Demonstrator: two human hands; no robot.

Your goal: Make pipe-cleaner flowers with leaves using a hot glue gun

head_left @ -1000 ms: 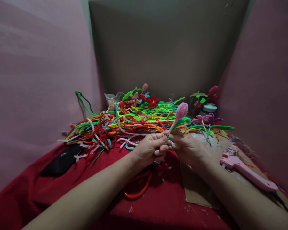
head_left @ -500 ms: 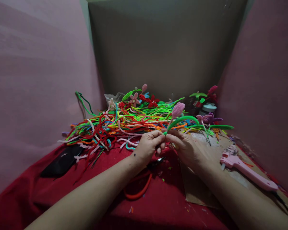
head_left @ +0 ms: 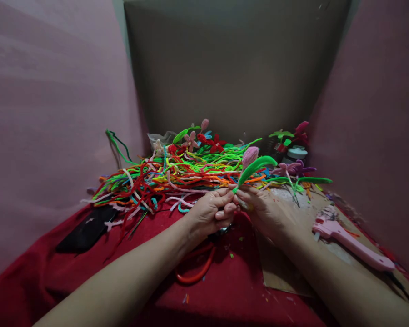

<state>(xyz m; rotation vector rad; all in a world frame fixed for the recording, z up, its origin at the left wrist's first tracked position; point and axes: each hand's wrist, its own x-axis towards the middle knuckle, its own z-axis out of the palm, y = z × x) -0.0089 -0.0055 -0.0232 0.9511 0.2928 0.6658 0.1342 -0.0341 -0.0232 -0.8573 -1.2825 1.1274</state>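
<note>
A pipe-cleaner flower (head_left: 250,156) with a pink tulip-shaped bud stands upright between my two hands. From its stem a long green leaf (head_left: 257,168) curves out to the right. My left hand (head_left: 214,210) pinches the base of the stem between thumb and fingers. Against the same spot, my right hand (head_left: 259,204) presses its thumb and fingertips on the green stem. The fingers hide the lower stem. Beneath my hands lies a pair of scissors (head_left: 196,274) with red-orange handles, its blades mostly covered.
Many coloured pipe cleaners (head_left: 191,168) are heaped behind my hands, finished flowers (head_left: 216,144) on top. A pink glue gun (head_left: 351,240) rests on cardboard (head_left: 282,272) at right. A black phone-like slab (head_left: 87,229) lies left on the red cloth (head_left: 231,295). A lidded jar (head_left: 296,153) stands behind.
The flower has turned in my fingers: its leaf shows broader and points less far right, and the bud has shifted slightly left and down. My left fingers have curled in more.
</note>
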